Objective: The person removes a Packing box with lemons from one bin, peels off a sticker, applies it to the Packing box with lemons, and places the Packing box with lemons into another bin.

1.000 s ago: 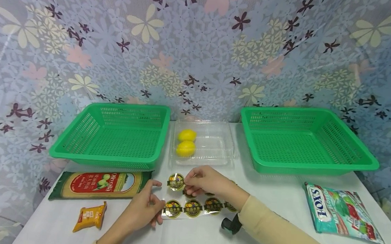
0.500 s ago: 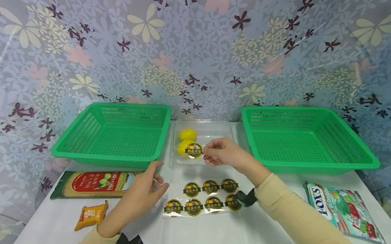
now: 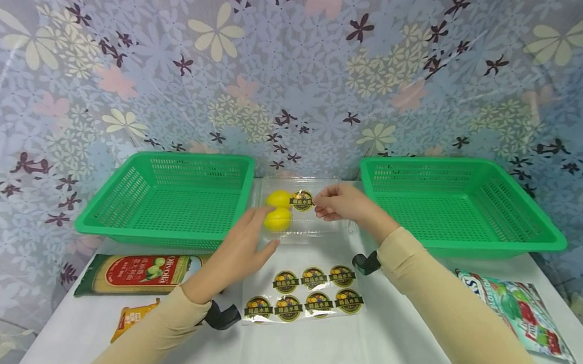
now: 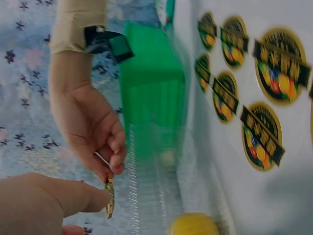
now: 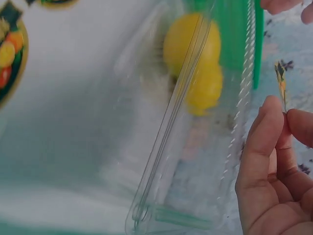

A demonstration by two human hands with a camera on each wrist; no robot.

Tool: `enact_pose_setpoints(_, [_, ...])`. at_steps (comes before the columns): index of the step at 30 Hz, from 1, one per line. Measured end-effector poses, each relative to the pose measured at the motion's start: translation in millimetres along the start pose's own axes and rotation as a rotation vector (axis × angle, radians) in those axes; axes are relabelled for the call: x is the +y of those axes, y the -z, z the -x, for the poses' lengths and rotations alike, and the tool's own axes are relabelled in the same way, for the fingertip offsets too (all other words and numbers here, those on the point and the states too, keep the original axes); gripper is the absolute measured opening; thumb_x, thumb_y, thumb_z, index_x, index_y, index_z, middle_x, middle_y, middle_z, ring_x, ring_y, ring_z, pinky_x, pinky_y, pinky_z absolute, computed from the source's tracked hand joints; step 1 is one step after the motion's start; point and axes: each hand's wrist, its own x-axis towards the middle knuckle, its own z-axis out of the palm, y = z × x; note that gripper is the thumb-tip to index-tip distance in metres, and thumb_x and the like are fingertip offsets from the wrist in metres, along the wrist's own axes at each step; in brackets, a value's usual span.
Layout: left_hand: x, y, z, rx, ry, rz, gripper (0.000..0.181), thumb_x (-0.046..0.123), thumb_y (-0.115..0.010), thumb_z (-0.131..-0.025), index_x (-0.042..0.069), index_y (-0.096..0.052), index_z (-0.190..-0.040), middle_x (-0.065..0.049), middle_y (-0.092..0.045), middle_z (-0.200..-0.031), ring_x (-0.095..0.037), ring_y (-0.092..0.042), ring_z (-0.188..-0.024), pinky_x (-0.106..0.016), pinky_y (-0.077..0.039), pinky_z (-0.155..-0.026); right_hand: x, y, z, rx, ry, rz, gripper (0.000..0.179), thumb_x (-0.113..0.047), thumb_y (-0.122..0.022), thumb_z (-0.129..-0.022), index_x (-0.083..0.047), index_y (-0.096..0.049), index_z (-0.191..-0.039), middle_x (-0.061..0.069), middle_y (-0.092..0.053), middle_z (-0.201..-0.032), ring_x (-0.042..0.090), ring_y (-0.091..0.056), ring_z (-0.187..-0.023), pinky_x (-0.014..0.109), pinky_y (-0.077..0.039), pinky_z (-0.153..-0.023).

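Observation:
Between thumb and fingertips my right hand (image 3: pixel 343 202) pinches a round black-and-gold fruit sticker (image 3: pixel 301 201) by its edge. The sticker is above a clear plastic box (image 3: pixel 319 227) holding two yellow lemons (image 3: pixel 277 219); in the right wrist view it shows edge-on, apart from the box. My left hand (image 3: pixel 241 246) reaches toward the box's near left side with fingers extended and thumb spread, holding nothing. On the white table below lies a sheet of matching stickers (image 3: pixel 304 320), its upper left spot bare.
Green baskets stand left (image 3: pixel 168 201) and right (image 3: pixel 437 209) of the box. A pasta pack (image 3: pixel 138 274) and a small orange packet (image 3: pixel 132 318) lie left, the packet partly behind my left sleeve. A teal candy bag (image 3: pixel 520 316) lies right. A floral curtain (image 3: pixel 298 81) hangs behind.
My right hand has peeled a sticker off the sheet and carried it up and away over the box. My left hand has left the sheet and moved forward toward the box.

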Motion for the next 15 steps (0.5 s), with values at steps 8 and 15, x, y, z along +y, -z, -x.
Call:
enact_pose_setpoints(8, [-5.5,-15.5,-20.7,-0.041,0.032,-0.025,0.066,0.016,-0.078,-0.095,-0.001,-0.048,-0.150,-0.029,-0.060,-0.139,-0.046,-0.063,-0.122,-0.060,-0.058,-0.107,0,6,-20.1,0.034,-0.034,0.004,0.032,-0.017,-0.064,-0.109,0.010,-0.067,-0.126,0.004,-0.075,-0.093,0.009,-0.070,-0.079,0.019,-0.065,-0.074])
enact_pose_setpoints(15, [1.1,-17.7,-30.5,-0.059,0.087,-0.079,0.073,0.013,-0.080,-0.094,-0.002,-0.044,-0.156,-0.030,-0.059,-0.140,-0.046,-0.057,-0.129,-0.059,-0.052,-0.114,2,10,-33.0,0.047,-0.078,0.046,0.033,-0.020,-0.064,-0.109,0.007,-0.069,-0.127,-0.003,-0.067,-0.075,0.003,-0.062,-0.061,0.014,-0.052,-0.056])
